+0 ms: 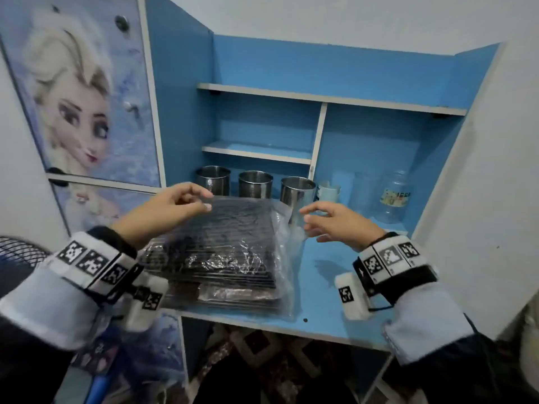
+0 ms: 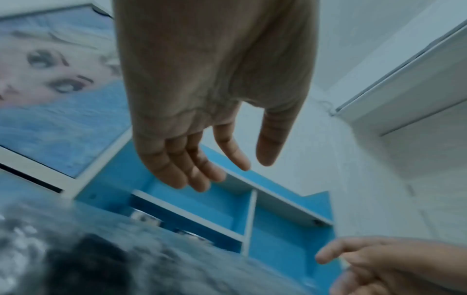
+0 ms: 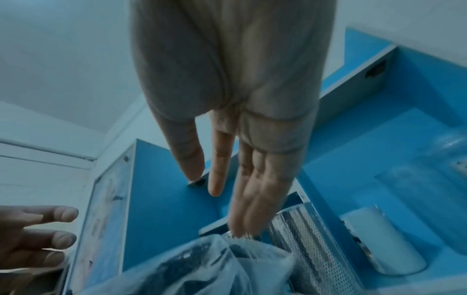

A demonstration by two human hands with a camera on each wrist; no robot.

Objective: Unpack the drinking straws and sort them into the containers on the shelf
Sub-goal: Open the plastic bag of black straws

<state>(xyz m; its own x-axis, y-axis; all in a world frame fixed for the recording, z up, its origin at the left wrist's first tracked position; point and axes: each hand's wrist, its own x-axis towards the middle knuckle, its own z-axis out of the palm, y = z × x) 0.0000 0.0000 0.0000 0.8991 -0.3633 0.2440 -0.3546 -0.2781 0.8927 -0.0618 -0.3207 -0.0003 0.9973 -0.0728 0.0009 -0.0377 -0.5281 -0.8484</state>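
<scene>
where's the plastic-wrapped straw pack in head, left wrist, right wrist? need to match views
Head: straw pack centre, lying on the blue desk, between both hands.
Left wrist: blurred grey-black mass, bottom left.
Right wrist: crinkled clear wrap, bottom centre, under the right hand's fingertips.
Shared landmark: white shelf divider; in right wrist, not clearly identifiable.

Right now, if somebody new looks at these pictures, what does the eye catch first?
First, the clear plastic pack of black straws lying on the blue shelf, with the left hand and the right hand open over its far end. Behind it stand three metal cups in a row, and a large cartoon face fills the door at left.
</scene>
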